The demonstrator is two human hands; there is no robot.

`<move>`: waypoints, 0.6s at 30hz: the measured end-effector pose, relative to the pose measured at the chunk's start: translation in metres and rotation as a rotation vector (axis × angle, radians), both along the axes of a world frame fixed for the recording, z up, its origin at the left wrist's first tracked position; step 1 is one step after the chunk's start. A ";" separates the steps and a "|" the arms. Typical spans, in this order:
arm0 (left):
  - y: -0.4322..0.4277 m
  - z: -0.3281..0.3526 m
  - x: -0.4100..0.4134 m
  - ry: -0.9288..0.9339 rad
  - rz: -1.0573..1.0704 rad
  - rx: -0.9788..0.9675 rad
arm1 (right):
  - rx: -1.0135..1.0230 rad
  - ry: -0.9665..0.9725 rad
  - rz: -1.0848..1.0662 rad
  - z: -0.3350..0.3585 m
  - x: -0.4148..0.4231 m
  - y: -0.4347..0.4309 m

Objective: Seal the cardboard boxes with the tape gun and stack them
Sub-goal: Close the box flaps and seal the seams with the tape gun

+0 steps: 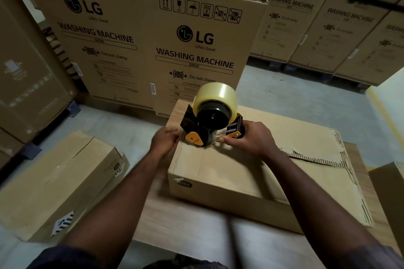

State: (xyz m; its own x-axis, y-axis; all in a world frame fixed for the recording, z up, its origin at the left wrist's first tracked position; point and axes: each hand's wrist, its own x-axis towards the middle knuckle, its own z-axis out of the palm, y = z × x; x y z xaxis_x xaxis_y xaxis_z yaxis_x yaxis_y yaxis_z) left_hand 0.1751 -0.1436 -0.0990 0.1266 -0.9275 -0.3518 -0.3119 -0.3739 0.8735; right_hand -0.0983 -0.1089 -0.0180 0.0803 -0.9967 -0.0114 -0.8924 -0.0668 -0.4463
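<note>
Centre box (229, 172) on wood, flaps down; left box (59, 181) on floor. At the centre box's far edge the tape gun (209, 124) stands nose-down, probably to start a strip. Right hand (249, 140) grips its right side. Left hand (166, 141) close beside it, blurred, grip unclear. Washing-machine cartons (196, 50) beyond.

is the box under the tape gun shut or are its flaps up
Shut: the top flaps of the cardboard box lie flat, with the tape gun resting on them. Taped yet: cannot tell.
</note>
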 end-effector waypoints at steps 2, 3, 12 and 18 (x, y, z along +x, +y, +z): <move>-0.003 0.023 -0.006 0.164 0.085 -0.076 | 0.037 -0.010 -0.007 0.001 -0.001 -0.003; -0.002 0.033 -0.010 0.207 0.059 -0.096 | 0.056 -0.013 -0.006 0.001 -0.002 -0.004; 0.009 0.033 -0.018 0.051 -0.048 -0.208 | 0.043 0.091 0.057 0.011 -0.006 -0.003; 0.007 0.029 -0.021 -0.021 -0.021 -0.253 | 0.055 0.227 0.053 0.028 -0.062 0.015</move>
State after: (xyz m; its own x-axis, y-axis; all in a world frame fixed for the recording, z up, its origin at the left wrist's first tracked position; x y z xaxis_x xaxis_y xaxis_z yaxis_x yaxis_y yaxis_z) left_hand 0.1540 -0.1362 -0.0695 0.1107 -0.9882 -0.1056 -0.3362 -0.1372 0.9317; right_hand -0.1605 -0.0937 0.0097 0.1219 -0.9885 -0.0895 -0.9662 -0.0975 -0.2387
